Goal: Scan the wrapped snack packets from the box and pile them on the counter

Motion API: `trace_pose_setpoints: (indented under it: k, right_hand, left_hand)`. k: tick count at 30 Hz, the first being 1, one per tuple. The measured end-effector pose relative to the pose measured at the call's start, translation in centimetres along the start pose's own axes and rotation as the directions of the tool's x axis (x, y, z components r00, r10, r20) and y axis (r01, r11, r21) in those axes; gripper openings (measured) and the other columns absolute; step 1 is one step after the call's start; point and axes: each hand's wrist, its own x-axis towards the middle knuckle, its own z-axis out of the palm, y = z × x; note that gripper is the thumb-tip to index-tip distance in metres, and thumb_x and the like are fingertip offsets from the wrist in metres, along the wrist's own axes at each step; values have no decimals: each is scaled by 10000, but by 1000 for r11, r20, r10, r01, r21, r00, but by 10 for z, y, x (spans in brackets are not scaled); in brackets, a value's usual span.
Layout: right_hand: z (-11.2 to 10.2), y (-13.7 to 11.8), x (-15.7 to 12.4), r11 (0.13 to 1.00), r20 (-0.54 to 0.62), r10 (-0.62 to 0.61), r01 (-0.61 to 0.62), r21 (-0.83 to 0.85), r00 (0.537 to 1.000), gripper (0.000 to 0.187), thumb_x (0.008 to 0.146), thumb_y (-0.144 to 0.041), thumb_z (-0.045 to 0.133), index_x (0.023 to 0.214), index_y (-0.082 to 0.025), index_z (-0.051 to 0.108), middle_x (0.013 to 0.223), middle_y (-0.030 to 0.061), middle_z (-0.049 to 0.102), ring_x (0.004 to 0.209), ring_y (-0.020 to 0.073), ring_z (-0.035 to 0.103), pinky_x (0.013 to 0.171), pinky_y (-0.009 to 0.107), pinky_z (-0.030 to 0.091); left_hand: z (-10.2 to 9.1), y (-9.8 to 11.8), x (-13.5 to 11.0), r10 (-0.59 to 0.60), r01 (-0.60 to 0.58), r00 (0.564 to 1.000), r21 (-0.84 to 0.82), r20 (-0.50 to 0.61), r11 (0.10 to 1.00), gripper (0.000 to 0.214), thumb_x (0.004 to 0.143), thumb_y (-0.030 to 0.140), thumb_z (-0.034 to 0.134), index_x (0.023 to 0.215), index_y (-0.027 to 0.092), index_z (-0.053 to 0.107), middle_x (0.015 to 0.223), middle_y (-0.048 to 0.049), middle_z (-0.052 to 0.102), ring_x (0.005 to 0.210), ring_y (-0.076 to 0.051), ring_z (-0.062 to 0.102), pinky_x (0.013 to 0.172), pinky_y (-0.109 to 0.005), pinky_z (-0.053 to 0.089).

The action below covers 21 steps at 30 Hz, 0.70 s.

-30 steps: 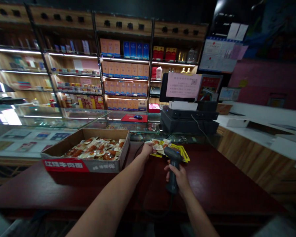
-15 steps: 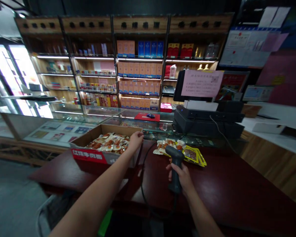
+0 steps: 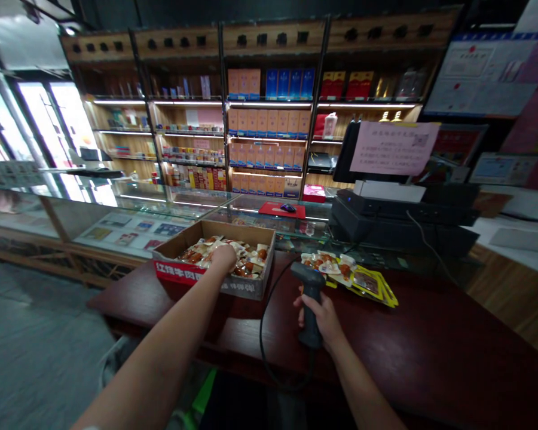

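Note:
My left hand (image 3: 225, 258) reaches into an open cardboard box (image 3: 269, 263) full of small clear packets of brown food (image 3: 253, 263). It rests among the packets, and its fingers are hidden behind the back of the hand. Wrapped round the handle of a dark grey barcode scanner (image 3: 311, 310), my right hand (image 3: 323, 316) holds it upright over the table. The scanner's head is close to a small pile of similar packets (image 3: 325, 261). Flat yellow-edged packs (image 3: 372, 283) lie beside that pile on its right.
The dark red wooden table (image 3: 412, 358) carries the box and packets. A black cable (image 3: 262, 334) loops from the scanner. Behind stand a glass display counter (image 3: 192, 206), a computer mouse (image 3: 288, 208) on a red mat, and a monitor (image 3: 345, 152) with a pink sheet.
My left hand has moved left from the box's right rim down into the packets. My right hand keeps hold of the scanner. The view has shifted, so the surroundings appear further right.

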Motion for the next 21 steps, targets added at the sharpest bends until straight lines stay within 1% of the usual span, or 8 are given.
trace_pose_setpoints:
  k: [3,5,9,11,12,14,16,21]
  right_hand:
    - [2,5,0,1000,5,3,-3,9,1000,433,614,-406,723,909,-147,541,612,-3,658,336,118,526,326,242,436]
    - [3,8,0,1000,14,7,-7,13,1000,424,622,-396,720,913,-148,534,617,-2,659,337,120,529,327,242,434]
    - [6,10,-2,1000,27,9,-9,0,1000,410,631,-389,717,907,-150,532,621,1,661,334,123,533,326,240,425]
    - [7,8,-3,1000,26,11,-11,-1,1000,409,629,-387,718,906,-151,531,624,2,662,337,122,533,328,241,428]
    - [7,7,-4,1000,24,12,-12,1,1000,411,627,-386,719,906,-151,531,624,1,662,339,122,533,330,241,430]
    - [7,6,-5,1000,20,8,-8,5,1000,414,625,-389,721,907,-151,532,622,0,661,343,121,531,331,242,434]
    - [7,4,-6,1000,20,0,0,4,1000,416,628,-392,720,911,-150,535,620,-2,660,344,119,528,331,242,435]
    - [9,0,-6,1000,33,-15,16,-6,999,412,640,-389,713,923,-143,542,621,-2,661,353,113,526,336,235,444]
  left_hand:
    - [6,-3,4,29,-29,1000,12,11,1000,395,665,270,650,1019,93,660,1101,-229,628,1029,-318,590,825,-351,466]
    - [9,-4,5,56,-56,998,-4,13,998,465,628,276,687,1058,105,641,1118,-215,625,1030,-315,589,826,-350,466]
    - [8,-1,5,13,-9,998,-68,59,998,565,537,275,759,1058,102,626,1091,-198,643,986,-304,612,771,-310,473]
    - [4,0,5,-15,24,997,-129,72,991,480,521,300,769,949,113,658,1025,-176,669,950,-292,624,734,-281,468]
    - [1,-1,5,-12,23,998,-189,62,982,388,552,307,748,885,124,667,973,-154,685,917,-272,633,712,-264,462]
    - [-2,-3,6,13,-7,1000,-350,16,937,190,641,278,675,775,144,661,854,-100,699,821,-215,642,662,-231,445]
    - [-4,-6,6,34,-58,998,-498,-57,865,70,689,216,610,705,152,632,752,-54,684,722,-163,624,622,-210,427]
    - [-6,-4,-1,-11,-136,982,-754,-186,643,17,691,175,554,681,162,558,609,16,589,583,-114,540,575,-207,409]
